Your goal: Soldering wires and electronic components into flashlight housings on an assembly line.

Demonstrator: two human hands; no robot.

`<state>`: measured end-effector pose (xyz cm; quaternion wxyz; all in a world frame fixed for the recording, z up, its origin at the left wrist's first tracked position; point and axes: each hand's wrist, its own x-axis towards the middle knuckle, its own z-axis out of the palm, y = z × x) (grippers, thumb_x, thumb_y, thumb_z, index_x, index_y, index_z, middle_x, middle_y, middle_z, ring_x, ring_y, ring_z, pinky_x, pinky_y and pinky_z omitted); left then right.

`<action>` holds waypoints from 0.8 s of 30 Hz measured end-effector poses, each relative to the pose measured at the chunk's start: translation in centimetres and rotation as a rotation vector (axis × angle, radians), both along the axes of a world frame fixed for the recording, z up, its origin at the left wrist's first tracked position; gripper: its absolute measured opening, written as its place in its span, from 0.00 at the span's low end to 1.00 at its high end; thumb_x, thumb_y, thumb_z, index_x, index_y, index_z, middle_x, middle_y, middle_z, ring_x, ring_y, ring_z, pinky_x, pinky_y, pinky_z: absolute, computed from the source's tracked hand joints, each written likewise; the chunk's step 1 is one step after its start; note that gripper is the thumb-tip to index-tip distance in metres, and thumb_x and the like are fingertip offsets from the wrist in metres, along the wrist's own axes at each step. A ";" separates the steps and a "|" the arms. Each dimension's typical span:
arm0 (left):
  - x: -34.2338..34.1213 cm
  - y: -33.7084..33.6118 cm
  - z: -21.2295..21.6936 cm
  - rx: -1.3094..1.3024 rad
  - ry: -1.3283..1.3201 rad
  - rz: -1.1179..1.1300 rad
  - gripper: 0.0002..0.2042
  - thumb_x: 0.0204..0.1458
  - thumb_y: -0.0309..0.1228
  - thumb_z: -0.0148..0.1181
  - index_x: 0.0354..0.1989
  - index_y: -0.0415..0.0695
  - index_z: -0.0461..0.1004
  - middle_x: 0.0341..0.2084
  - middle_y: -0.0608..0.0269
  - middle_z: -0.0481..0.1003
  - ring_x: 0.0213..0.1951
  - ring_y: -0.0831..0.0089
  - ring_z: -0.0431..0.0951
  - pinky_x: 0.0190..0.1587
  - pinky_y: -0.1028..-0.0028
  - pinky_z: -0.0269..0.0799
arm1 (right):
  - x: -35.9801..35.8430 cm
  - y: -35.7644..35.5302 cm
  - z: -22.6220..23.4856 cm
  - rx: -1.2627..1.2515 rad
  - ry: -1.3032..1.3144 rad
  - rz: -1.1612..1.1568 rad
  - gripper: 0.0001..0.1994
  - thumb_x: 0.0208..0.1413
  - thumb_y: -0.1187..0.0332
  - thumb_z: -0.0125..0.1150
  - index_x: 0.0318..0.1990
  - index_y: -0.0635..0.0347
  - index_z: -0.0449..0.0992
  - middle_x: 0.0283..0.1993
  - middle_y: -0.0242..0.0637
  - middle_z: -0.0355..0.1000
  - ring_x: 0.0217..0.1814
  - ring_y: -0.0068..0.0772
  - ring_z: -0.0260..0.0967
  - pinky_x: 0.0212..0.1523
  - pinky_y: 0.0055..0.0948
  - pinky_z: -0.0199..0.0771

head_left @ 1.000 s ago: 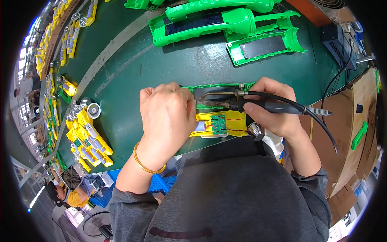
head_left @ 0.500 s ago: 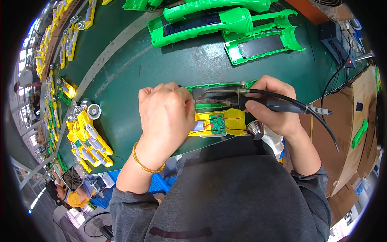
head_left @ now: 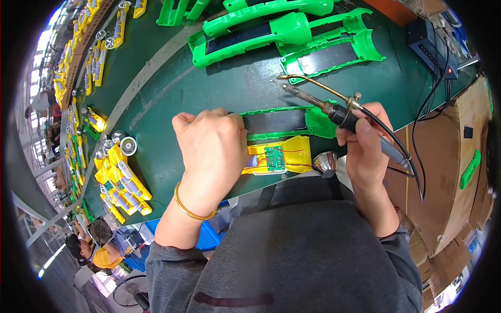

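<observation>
My right hand (head_left: 369, 148) grips a soldering iron (head_left: 340, 115) with a thin brass feed tube (head_left: 313, 82) clamped along it. The iron's tip points up and left, raised above the bench and apart from the work. My left hand (head_left: 211, 146) is closed over the left end of a green flashlight half-shell (head_left: 321, 121); its fingertips are hidden, and so is whatever they pinch. A dark panel (head_left: 276, 121) lies inside that shell. Just nearer lies a yellow housing (head_left: 298, 151) with a green circuit board (head_left: 274, 158) and red and black wires. A silvery reflector cup (head_left: 326, 161) sits at its right end.
Green flashlight shells (head_left: 250, 41) lie at the back of the green bench (head_left: 162, 94). Yellow assemblies (head_left: 122, 182) are piled on the left. A dark blue power unit (head_left: 425, 49) with cables stands back right, above cardboard (head_left: 433, 172). Another person (head_left: 99, 253) sits far left.
My right hand has lifted the soldering iron up and away from the green shell, tilting its tip upward. My left hand stays closed at the shell's left end.
</observation>
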<state>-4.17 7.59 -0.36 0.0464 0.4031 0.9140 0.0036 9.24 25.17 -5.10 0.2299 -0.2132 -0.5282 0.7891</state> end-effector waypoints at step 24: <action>3.2 2.0 -1.7 0.585 -0.393 -0.169 0.07 0.36 0.23 0.66 0.26 0.43 0.77 0.24 0.66 0.74 0.30 0.67 0.73 0.38 0.70 0.65 | -0.8 0.3 -0.6 -0.044 0.046 -0.045 0.10 0.55 0.66 0.53 0.39 0.64 0.67 0.32 0.39 0.69 0.32 0.28 0.68 0.36 0.26 0.68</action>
